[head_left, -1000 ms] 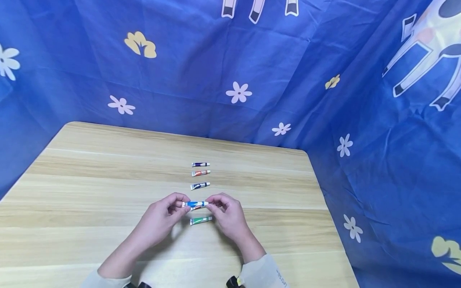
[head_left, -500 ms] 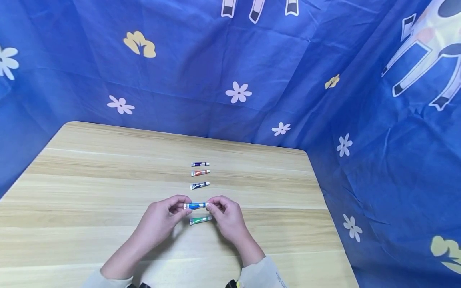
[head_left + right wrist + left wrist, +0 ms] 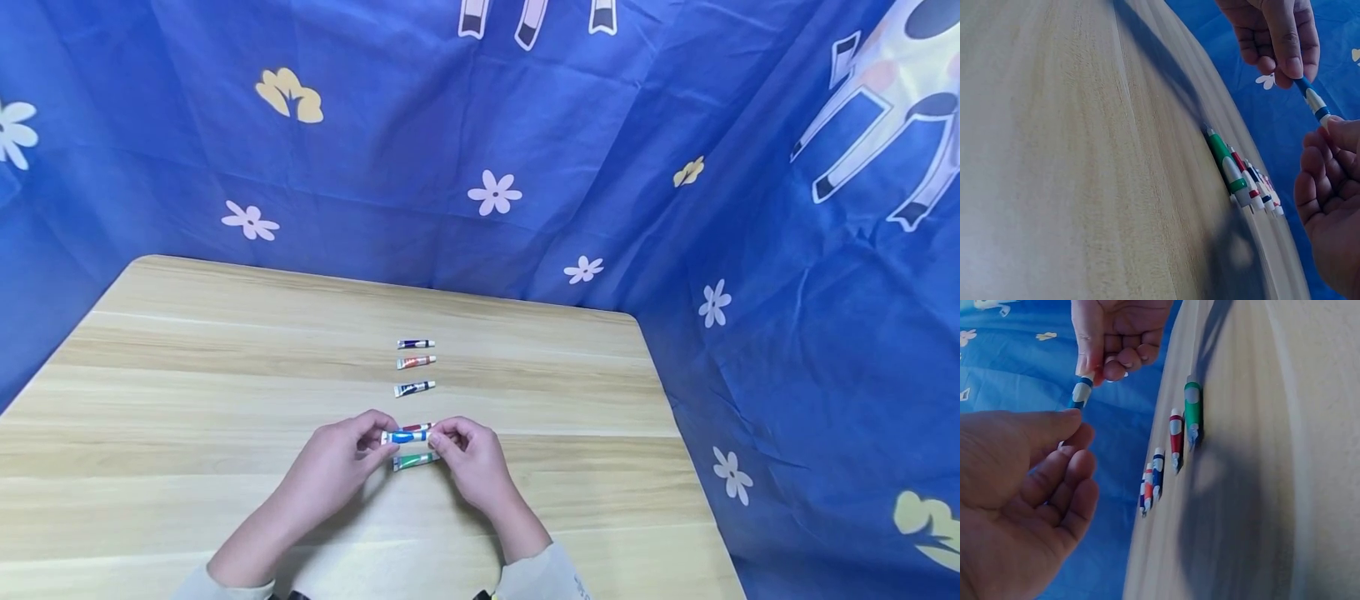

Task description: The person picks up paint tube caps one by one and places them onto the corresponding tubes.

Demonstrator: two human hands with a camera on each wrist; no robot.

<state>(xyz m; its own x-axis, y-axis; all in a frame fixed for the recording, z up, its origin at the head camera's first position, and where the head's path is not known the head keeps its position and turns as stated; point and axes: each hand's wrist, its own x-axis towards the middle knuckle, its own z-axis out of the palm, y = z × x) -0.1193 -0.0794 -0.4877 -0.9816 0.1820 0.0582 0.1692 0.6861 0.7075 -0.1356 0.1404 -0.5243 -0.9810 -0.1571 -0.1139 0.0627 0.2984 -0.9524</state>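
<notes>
A blue paint tube (image 3: 405,437) is held level above the table between both hands. The left hand (image 3: 341,454) pinches its flat crimped end between thumb and fingers. At the white cap end, the right hand (image 3: 474,458) grips with thumb and fingertips. In the left wrist view the blue tube (image 3: 1081,392) spans the gap between the hands. Beneath it on the table lie a green paint tube (image 3: 1192,406) and a red paint tube (image 3: 1176,434), the red one partly covered by the blue tube in the head view.
Farther back in the same column lie a dark blue tube (image 3: 415,388), an orange-red tube (image 3: 416,362) and a purple tube (image 3: 416,343). The wooden table (image 3: 187,375) meets a blue patterned curtain (image 3: 390,167) at its back and sides.
Both hands have come slightly nearer the person with the blue paint tube, so the red tube shows again behind it. The tubes on the table stay in place.
</notes>
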